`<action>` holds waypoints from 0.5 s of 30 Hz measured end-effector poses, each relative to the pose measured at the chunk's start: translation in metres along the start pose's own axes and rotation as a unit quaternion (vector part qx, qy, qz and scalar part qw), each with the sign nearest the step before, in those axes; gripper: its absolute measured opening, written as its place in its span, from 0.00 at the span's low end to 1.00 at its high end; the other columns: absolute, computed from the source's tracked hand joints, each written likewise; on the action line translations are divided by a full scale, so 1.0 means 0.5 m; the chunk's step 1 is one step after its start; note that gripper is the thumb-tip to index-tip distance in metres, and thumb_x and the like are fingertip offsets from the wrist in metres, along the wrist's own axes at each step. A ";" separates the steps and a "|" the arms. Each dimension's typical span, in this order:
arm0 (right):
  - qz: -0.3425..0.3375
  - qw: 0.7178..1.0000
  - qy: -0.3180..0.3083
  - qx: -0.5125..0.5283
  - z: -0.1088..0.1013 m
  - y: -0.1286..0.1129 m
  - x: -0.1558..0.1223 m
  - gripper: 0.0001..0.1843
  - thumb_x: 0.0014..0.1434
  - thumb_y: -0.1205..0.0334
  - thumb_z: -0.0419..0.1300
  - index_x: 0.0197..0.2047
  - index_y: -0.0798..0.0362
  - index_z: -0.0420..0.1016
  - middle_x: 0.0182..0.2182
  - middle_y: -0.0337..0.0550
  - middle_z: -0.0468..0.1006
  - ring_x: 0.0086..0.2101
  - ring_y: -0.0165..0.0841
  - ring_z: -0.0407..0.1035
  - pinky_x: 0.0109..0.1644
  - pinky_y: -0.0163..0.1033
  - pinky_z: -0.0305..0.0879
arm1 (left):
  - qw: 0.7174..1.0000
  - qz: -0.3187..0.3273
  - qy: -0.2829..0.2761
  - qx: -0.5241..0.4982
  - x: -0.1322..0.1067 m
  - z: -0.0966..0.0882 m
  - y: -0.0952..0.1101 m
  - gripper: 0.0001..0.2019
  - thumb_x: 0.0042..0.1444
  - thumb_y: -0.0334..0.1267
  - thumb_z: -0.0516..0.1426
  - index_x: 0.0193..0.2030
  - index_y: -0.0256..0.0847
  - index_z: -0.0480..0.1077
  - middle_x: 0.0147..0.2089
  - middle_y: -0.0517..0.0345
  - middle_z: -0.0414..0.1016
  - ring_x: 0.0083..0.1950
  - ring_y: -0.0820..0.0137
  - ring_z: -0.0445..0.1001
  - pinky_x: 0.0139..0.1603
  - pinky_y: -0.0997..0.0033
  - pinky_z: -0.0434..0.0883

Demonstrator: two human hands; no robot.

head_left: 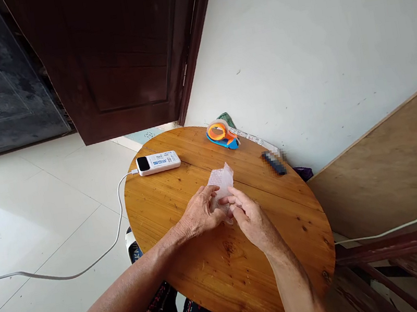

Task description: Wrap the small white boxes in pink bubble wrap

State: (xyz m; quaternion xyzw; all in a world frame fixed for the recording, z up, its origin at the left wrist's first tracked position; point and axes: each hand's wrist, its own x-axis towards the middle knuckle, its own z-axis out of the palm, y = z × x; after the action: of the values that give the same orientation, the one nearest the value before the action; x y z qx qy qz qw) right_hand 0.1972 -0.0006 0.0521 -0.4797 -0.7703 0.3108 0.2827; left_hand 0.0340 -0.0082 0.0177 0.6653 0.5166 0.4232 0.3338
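A small piece of clear bubble wrap [222,180] stands over the middle of a round wooden table [196,279]. My left hand [201,214] is closed on its lower left edge, thumb and fingers pinching it. My right hand [250,219] pinches the lower right edge, fingers bent round it. Both hands rest low on the tabletop, close together.
A white power bank [158,162] with a white cable [117,228] lies at the table's far left. An orange and blue tape dispenser [221,134] sits at the far edge by the white wall. A dark small object [274,162] lies to the right. A wooden board [392,164] leans at right.
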 end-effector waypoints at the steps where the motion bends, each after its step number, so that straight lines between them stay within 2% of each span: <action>1: -0.014 1.000 -0.008 -0.001 -0.002 0.001 -0.001 0.29 0.60 0.66 0.47 0.65 0.55 0.61 0.45 0.49 0.81 0.32 0.33 0.75 0.41 0.41 0.73 | 1.000 -0.011 0.000 -0.004 -0.001 0.000 0.002 0.27 0.50 0.34 0.60 0.59 0.37 0.65 0.50 0.52 0.71 0.40 0.68 0.73 0.46 0.66 0.73; 5: -0.045 0.998 -0.034 -0.008 -0.006 0.002 0.000 0.32 0.59 0.69 0.48 0.67 0.54 0.57 0.49 0.51 0.79 0.38 0.36 0.76 0.43 0.43 0.74 | 0.998 -0.036 0.014 0.051 -0.002 0.010 0.011 0.25 0.54 0.40 0.60 0.58 0.39 0.65 0.51 0.51 0.70 0.47 0.63 0.73 0.51 0.60 0.72; 8: -0.035 0.998 -0.041 0.029 -0.015 0.005 0.009 0.31 0.58 0.67 0.49 0.66 0.54 0.60 0.46 0.50 0.80 0.30 0.32 0.74 0.38 0.42 0.74 | 0.996 -0.029 0.011 0.083 -0.004 0.018 0.011 0.27 0.51 0.36 0.60 0.59 0.39 0.64 0.52 0.49 0.70 0.53 0.60 0.71 0.55 0.59 0.70; 9: -0.026 0.998 -0.029 0.046 -0.020 0.009 0.012 0.30 0.58 0.66 0.50 0.64 0.55 0.62 0.45 0.49 0.81 0.27 0.31 0.73 0.37 0.41 0.74 | 0.996 -0.026 0.007 0.087 -0.005 0.019 0.010 0.28 0.50 0.35 0.60 0.60 0.39 0.63 0.52 0.49 0.69 0.54 0.59 0.71 0.56 0.58 0.70; 11: 0.009 0.997 0.033 0.075 -0.031 0.023 0.020 0.26 0.57 0.61 0.54 0.60 0.55 0.66 0.41 0.46 0.81 0.25 0.30 0.71 0.34 0.39 0.73 | 0.996 -0.024 0.001 0.089 -0.007 0.019 0.010 0.30 0.49 0.34 0.59 0.61 0.39 0.62 0.54 0.48 0.68 0.54 0.59 0.71 0.57 0.58 0.70; 13: 0.069 0.987 0.106 0.096 -0.041 0.043 0.027 0.25 0.55 0.56 0.58 0.55 0.56 0.70 0.36 0.45 0.80 0.25 0.31 0.72 0.28 0.36 0.70 | 0.996 -0.026 -0.003 0.087 -0.009 0.018 0.010 0.31 0.49 0.34 0.59 0.62 0.40 0.61 0.56 0.47 0.66 0.53 0.59 0.72 0.56 0.58 0.71; 15: 0.142 0.973 0.126 0.128 -0.045 0.061 0.035 0.26 0.51 0.52 0.62 0.51 0.56 0.71 0.33 0.46 0.80 0.26 0.33 0.73 0.22 0.33 0.65 | 0.996 -0.027 -0.004 0.082 -0.010 0.018 0.010 0.32 0.49 0.34 0.58 0.63 0.40 0.60 0.58 0.47 0.64 0.51 0.59 0.72 0.55 0.57 0.72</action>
State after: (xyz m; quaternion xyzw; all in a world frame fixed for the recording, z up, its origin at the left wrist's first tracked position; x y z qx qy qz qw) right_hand 0.2245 0.0306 0.0462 -0.5797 -0.6063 0.3808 0.3891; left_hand 0.0435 -0.0143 0.0173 0.6783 0.5658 0.3674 0.2911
